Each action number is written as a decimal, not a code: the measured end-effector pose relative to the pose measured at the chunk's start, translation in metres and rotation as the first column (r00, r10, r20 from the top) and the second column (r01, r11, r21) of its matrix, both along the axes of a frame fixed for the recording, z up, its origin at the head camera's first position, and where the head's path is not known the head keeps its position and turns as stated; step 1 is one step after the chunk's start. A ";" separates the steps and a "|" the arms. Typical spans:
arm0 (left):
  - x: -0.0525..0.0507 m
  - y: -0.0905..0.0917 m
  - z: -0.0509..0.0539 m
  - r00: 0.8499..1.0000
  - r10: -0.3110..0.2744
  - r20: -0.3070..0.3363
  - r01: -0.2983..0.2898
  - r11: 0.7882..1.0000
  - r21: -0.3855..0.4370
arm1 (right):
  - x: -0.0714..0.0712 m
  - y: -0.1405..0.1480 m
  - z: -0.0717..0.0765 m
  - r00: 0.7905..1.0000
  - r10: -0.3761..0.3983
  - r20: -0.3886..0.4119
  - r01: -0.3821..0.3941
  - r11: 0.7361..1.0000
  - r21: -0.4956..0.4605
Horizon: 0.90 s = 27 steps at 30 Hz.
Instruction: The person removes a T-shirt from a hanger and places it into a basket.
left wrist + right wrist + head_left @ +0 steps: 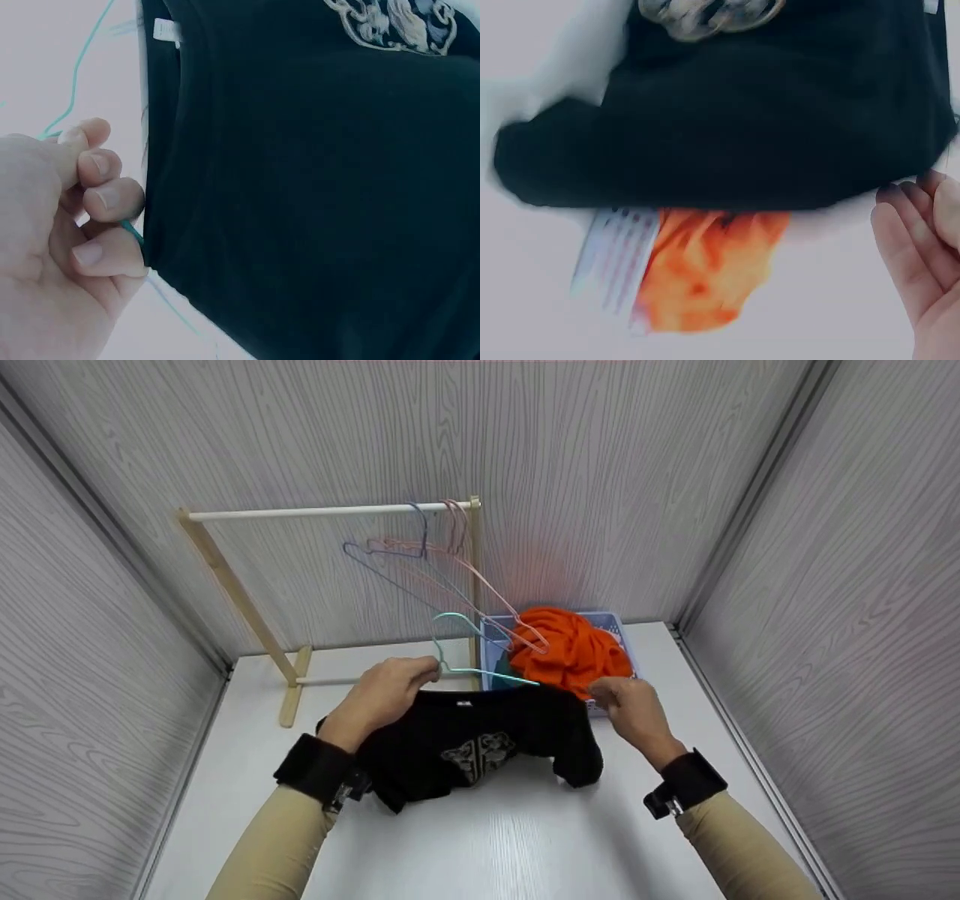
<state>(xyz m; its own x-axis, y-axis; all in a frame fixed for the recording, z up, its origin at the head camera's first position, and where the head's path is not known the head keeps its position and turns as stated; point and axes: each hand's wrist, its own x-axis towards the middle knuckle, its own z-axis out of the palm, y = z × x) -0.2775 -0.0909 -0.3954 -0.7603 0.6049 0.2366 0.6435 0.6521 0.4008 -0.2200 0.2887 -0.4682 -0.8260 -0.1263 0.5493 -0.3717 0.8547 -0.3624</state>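
A light green wire hanger (pixel 495 674) is gripped near its hook by my left hand (pixel 386 690), whose curled fingers show around the wire in the left wrist view. From it hangs a black short-sleeved T-shirt (pixel 480 727) with a pale ornate print on the front and a white neck label. One hanger arm runs over the neckline toward the right shoulder; how far it sits inside is hidden. My right hand (pixel 630 709) is beside that right shoulder. In the right wrist view its fingers (pixel 900 251) look fairly straight, their tips at the fabric's edge.
Behind the shirt, a light blue basket (pixel 622 637) holds a bunched orange garment (pixel 562 649) and something dark green. Left of it stands a wooden rack with a white rail (pixel 300 512); a purple hanger (pixel 382 574) and pink hangers (pixel 487 581) hang at its right end. Wood-grain walls enclose the white table (pixel 510 847).
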 end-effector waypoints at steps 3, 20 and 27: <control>0.000 -0.014 0.005 1.000 0.018 0.004 -0.018 1.000 0.007 | 0.001 0.015 -0.004 0.998 -0.057 0.024 0.057 0.998 -0.008; 0.009 -0.007 0.007 0.997 -0.027 0.077 0.028 1.000 -0.006 | -0.009 -0.021 0.005 0.978 0.142 0.153 -0.138 0.990 -0.040; 0.008 -0.025 0.007 0.993 -0.008 0.117 0.006 1.000 0.016 | -0.009 0.003 -0.007 0.997 0.079 -0.014 -0.079 0.996 -0.044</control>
